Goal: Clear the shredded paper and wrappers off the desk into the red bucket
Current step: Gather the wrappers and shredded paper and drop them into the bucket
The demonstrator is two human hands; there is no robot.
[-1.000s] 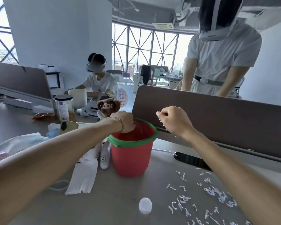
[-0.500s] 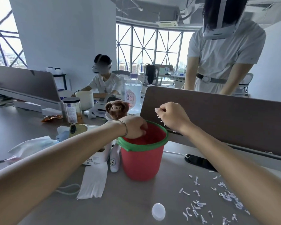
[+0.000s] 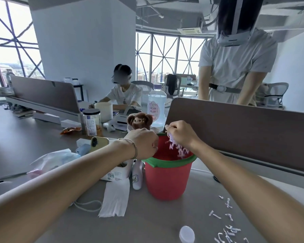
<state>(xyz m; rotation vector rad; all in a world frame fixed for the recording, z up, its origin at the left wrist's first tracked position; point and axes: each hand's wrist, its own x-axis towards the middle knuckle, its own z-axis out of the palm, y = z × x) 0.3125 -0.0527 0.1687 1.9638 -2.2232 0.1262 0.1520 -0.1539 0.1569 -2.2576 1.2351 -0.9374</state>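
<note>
A red bucket with a green rim stands on the grey desk. My left hand grips the bucket's left rim. Above the bucket's mouth my right hand is loosely closed, and shredded paper falls from it into the bucket. More shredded paper strips lie scattered on the desk at the lower right. A white tissue lies flat to the left of the bucket.
A brown divider panel stands right behind the bucket. Left of the bucket are a plush doll, a yellow phone, a jar, a water bottle and a plastic bag. A white cap lies near the front. Two people are beyond the desk.
My right hand has moved over the bucket's mouth and loosened, and shredded paper now drops out of it. My left hand stays on the rim.
</note>
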